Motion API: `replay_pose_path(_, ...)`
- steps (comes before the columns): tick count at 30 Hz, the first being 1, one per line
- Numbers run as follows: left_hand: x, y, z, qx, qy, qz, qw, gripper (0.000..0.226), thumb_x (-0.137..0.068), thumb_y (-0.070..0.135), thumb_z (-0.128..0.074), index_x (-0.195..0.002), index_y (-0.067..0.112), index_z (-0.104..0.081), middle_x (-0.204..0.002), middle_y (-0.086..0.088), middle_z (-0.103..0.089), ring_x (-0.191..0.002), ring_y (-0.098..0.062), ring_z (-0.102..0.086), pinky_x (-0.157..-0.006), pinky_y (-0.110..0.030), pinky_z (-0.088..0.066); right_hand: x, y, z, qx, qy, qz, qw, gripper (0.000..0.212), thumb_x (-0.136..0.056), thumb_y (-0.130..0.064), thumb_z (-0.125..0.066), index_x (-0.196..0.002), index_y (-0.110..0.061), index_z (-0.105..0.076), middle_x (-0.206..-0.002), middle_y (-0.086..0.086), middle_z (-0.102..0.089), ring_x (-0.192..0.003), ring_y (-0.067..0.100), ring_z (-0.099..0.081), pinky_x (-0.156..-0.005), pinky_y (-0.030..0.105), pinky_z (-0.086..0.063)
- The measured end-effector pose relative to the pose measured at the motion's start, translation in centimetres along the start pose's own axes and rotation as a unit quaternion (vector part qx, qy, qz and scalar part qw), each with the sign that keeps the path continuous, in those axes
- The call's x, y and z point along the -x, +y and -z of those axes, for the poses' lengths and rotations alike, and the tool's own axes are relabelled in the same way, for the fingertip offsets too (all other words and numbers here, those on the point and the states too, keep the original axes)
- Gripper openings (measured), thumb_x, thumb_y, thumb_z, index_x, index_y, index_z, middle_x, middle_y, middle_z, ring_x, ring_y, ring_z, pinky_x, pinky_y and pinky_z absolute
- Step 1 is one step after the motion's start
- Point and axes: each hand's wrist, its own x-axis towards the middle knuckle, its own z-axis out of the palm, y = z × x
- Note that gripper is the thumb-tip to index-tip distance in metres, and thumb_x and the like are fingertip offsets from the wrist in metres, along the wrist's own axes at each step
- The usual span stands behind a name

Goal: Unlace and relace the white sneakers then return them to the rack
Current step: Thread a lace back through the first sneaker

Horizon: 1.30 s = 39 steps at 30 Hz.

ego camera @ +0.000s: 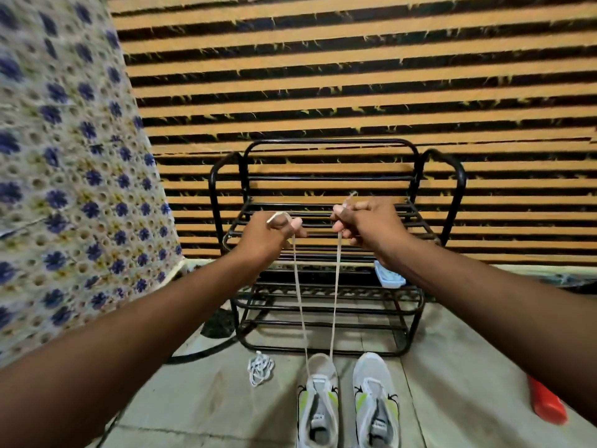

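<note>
Two white sneakers stand side by side on the floor, toes toward the rack: the left sneaker (318, 402) and the right sneaker (376, 399). A white lace (336, 286) runs up in two taut strands from the left sneaker's front eyelets. My left hand (274, 232) pinches one end, my right hand (365, 223) pinches the other, both raised in front of the black metal shoe rack (323, 253). The right sneaker has no lace in it. A second lace (261, 368) lies bunched on the floor left of the shoes.
A small pale blue tray (389, 276) sits on the rack's middle shelf. A red object (547, 402) lies on the floor at the right. Patterned cloth (64, 173) hangs on the left; a striped orange-and-black wall stands behind. A dark cable (200, 352) curves across the floor.
</note>
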Motion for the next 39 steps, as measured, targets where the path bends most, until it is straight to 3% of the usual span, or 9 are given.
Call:
replay_pose_path(2, 0.0, 0.5, -0.5, 0.050, 0.013, -0.005, 0.999, 0.020, -0.103, 0.020, -0.061, -0.102, 0.007, -0.077, -0.085, 0.000, -0.075, -0.068, 0.002, -0.064, -0.058, -0.014, -0.048, -0.5, 0.0, -0.4, 0.032, 0.021, 0.027, 0.999, 0.022, -0.098, -0.027, -0.065, -0.089, -0.011, -0.078, -0.075, 0.007, -0.073, -0.060, 0.013, -0.055, -0.054, 0.027, -0.045)
replay_pose_path(5, -0.3, 1.4, -1.0, 0.103, 0.029, -0.028, 0.994, 0.016, -0.096, 0.012, -0.070, -0.104, -0.002, -0.073, -0.087, -0.014, -0.078, -0.079, -0.014, -0.076, -0.067, -0.023, -0.059, -0.5, 0.1, -1.0, 0.047, 0.042, 0.080, 0.995, 0.018, -0.097, -0.028, -0.067, -0.086, -0.019, -0.079, -0.071, 0.002, -0.070, -0.065, 0.013, -0.059, -0.060, 0.029, -0.051)
replay_pose_path(7, -0.5, 1.8, -1.3, 0.116, 0.046, -0.038, 0.991, 0.017, -0.097, 0.011, -0.070, -0.105, -0.004, -0.070, -0.089, -0.016, -0.078, -0.080, -0.015, -0.077, -0.065, -0.022, -0.058, -0.5, 0.2, -1.0, 0.045, 0.057, 0.107, 0.992, 0.017, -0.096, -0.028, -0.069, -0.082, -0.021, -0.077, -0.065, -0.003, -0.066, -0.064, 0.011, -0.061, -0.061, 0.030, -0.053)
replay_pose_path(11, -1.2, 2.0, -1.6, 0.086, 0.066, -0.046, 0.993, 0.015, -0.100, 0.019, -0.065, -0.101, 0.008, -0.075, -0.094, -0.007, -0.078, -0.087, -0.010, -0.071, -0.075, -0.021, -0.052, -0.6, 0.0, -0.4, 0.037, 0.090, 0.118, 0.988, 0.017, -0.095, -0.024, -0.070, -0.080, -0.020, -0.077, -0.061, -0.004, -0.064, -0.061, 0.014, -0.059, -0.058, 0.031, -0.049)
replay_pose_path(15, -1.3, 2.2, -1.8, 0.102, 0.092, -0.042, 0.990, 0.010, -0.096, 0.019, -0.072, -0.097, 0.010, -0.076, -0.089, -0.008, -0.077, -0.064, -0.005, -0.059, -0.059, -0.022, -0.047, -0.6, -0.3, 0.0, 0.049, 0.113, 0.128, 0.984, 0.011, -0.092, -0.016, -0.073, -0.101, -0.015, -0.080, -0.084, -0.003, -0.074, -0.073, 0.011, -0.068, -0.065, 0.031, -0.057)
replay_pose_path(18, -1.2, 2.8, -2.2, 0.134, 0.102, -0.040, 0.985, 0.010, -0.096, 0.014, -0.072, -0.097, 0.003, -0.072, -0.086, -0.014, -0.077, -0.059, -0.008, -0.061, -0.052, -0.019, -0.046, -0.2, -0.9, -0.1, 0.034, 0.106, 0.137, 0.984, 0.012, -0.086, -0.011, -0.079, -0.097, -0.013, -0.076, -0.076, -0.002, -0.074, -0.072, 0.011, -0.071, -0.071, 0.032, -0.062)
replay_pose_path(25, -1.0, 3.3, -2.1, 0.160, 0.121, -0.024, 0.979, 0.006, -0.094, 0.011, -0.075, -0.096, 0.005, -0.074, -0.083, -0.016, -0.073, -0.063, -0.010, -0.063, -0.057, -0.022, -0.053, 0.5, -1.9, -0.4, 0.066, 0.104, 0.175, 0.977, 0.016, -0.082, -0.010, -0.082, -0.091, -0.015, -0.070, -0.067, -0.004, -0.073, -0.074, 0.004, -0.073, -0.082, 0.040, -0.061)
replay_pose_path(32, -1.2, 3.1, -1.9, 0.150, 0.128, -0.021, 0.980, 0.012, -0.098, 0.019, -0.070, -0.090, 0.010, -0.075, -0.093, -0.019, -0.073, -0.077, -0.016, -0.064, -0.063, -0.026, -0.054, 0.8, -2.2, -0.4, 0.124, 0.089, 0.222, 0.963, 0.026, -0.084, -0.011, -0.081, -0.100, -0.016, -0.062, -0.071, -0.007, -0.074, -0.077, 0.001, -0.071, -0.079, 0.036, -0.060)
replay_pose_path(39, -1.0, 3.2, -1.8, 0.131, 0.134, -0.041, 0.981, 0.010, -0.097, 0.017, -0.071, -0.090, 0.012, -0.076, -0.096, -0.007, -0.073, -0.088, -0.019, -0.065, -0.073, -0.034, -0.058, 0.9, -2.1, -0.6, 0.144, 0.070, 0.256, 0.953, 0.030, -0.083, -0.014, -0.082, -0.101, -0.018, -0.058, -0.074, -0.006, -0.074, -0.080, 0.001, -0.071, -0.079, 0.034, -0.060)
